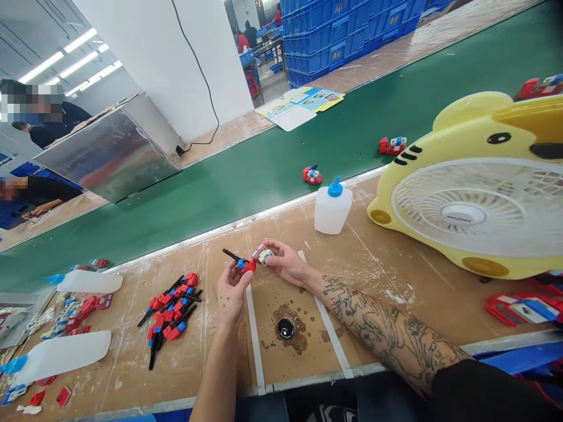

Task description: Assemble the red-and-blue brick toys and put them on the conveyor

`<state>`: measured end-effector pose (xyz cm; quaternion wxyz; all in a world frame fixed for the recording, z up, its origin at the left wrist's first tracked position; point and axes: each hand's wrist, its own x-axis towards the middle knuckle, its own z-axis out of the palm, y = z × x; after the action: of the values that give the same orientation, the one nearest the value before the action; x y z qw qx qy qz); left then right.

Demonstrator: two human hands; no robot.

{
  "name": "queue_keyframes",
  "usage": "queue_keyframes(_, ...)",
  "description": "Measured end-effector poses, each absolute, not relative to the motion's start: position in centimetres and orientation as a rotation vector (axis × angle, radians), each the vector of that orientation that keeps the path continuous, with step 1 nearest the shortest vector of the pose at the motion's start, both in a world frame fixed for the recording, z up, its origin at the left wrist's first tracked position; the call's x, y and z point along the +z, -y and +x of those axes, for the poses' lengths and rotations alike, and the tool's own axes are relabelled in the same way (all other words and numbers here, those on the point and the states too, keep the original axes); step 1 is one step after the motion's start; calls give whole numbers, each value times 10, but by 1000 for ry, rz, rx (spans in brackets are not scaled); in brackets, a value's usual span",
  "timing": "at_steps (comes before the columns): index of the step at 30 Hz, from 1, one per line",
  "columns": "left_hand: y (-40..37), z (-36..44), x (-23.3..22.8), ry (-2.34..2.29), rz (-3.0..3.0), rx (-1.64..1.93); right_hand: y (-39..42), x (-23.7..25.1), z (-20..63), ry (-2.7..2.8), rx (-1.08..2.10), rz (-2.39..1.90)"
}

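Pinching a red-and-blue arm piece [244, 264], the left hand [231, 288] meets the right hand [288, 264], which grips a toy block [262, 254]; a capped glue bottle [332, 206] stands beyond.

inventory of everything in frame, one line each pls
toy part: 1, red and blue with a black rod, pinched in the left hand
toy block: 1, red, blue and white, in the right hand, touching the toy part
pile of parts: 1, red, blue, black, bench left of the hands
upright bottle: 1, white with blue cap, bench edge by the belt
lying bottles: 2, white with blue caps, bench far left
fan: 1, yellow, bench right
conveyor belt: 1, green, behind the bench
toys on belt: at least 2, red and blue
crates: stack, blue, far side
left hand: 1, bare
right hand: 1, tattooed forearm
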<state>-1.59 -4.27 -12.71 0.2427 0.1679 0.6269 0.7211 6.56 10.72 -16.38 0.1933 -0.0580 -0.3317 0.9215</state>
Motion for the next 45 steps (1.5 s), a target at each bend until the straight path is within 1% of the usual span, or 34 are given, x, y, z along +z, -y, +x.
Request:
queue_keyframes(4,41,-20,-135,-1789,451,1945,-103,-169,63,1216,2366,-178)
queue_keyframes(7,38,-16,-136,-1779,377,1993,-101,-167,66,1439,2195,-167)
queue_keyframes(9,35,-8,-134,-1709,316,2045,-99,-163,70,1662,1943,-168)
queue_keyframes(11,29,3,-131,-1625,298,2084,-95,-158,75,1866,1625,-153)
queue_keyframes(13,20,14,-128,-1581,310,2132,-90,-155,78,1966,1348,-103)
queue_keyframes(15,10,23,-126,-1579,306,2196,-86,-154,80,1959,1175,-55)
queue_keyframes(17,1,24,-125,-1609,317,2202,-85,-154,79,1921,1100,-42)
queue_keyframes(20,-8,5,-123,-1719,454,2052,-87,-155,77,1891,1144,-90)
queue_keyframes(24,-28,-61,-112,-1981,732,1736,-93,-157,75,1863,1373,-304)
queue_keyframes(25,-36,-82,-107,-2100,808,1594,-95,-157,74,1857,1426,-352)
queue_keyframes(27,-56,-123,-93,-2382,986,1166,-97,-158,73,1873,1487,-403)
queue_keyframes(29,-78,-158,-78,-2525,1097,828,-97,-158,72,1937,1507,-412)
queue_keyframes(32,-109,-194,-64,-2575,1173,475,-98,-155,72,2017,1569,-451)
queue_keyframes(36,-144,-216,-68,-2593,1180,54,-101,-154,72,1963,1685,-569)
queue_keyframes(40,-166,-221,-84,-2561,1170,-178,-103,-159,68,1881,1713,-635)
queue_keyframes(45,-169,-224,-98,-2523,1159,-190,-103,-162,66,1882,1735,-644)
